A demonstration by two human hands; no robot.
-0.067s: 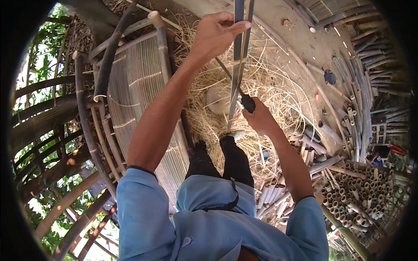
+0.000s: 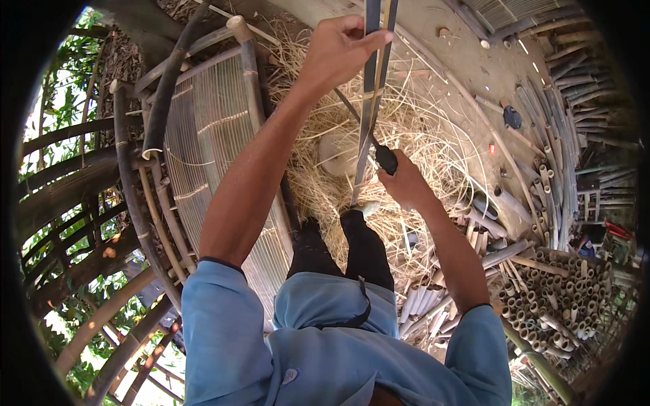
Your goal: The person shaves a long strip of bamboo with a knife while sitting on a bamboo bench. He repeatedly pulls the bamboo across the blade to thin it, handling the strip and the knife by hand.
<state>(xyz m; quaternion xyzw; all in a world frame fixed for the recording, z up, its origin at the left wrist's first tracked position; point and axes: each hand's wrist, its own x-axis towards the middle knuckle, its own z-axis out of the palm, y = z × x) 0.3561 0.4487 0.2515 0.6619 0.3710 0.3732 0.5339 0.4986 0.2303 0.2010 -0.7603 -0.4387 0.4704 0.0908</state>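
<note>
Well, left hand (image 2: pixel 342 54): fingers pinching a dark strip (image 2: pixel 370 74)
Right hand (image 2: pixel 407 183): fingers clasping a knife (image 2: pixel 386 160), blade (image 2: pixel 348 106) crossing the strip
Ground (image 2: pixel 470 74): pale shavings (image 2: pixel 423 135)

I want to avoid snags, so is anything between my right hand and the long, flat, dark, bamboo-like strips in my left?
Only the rounded black handle your right hand grips and its slim dark blade, which crosses the strips. Nothing else visible stands between.
</note>
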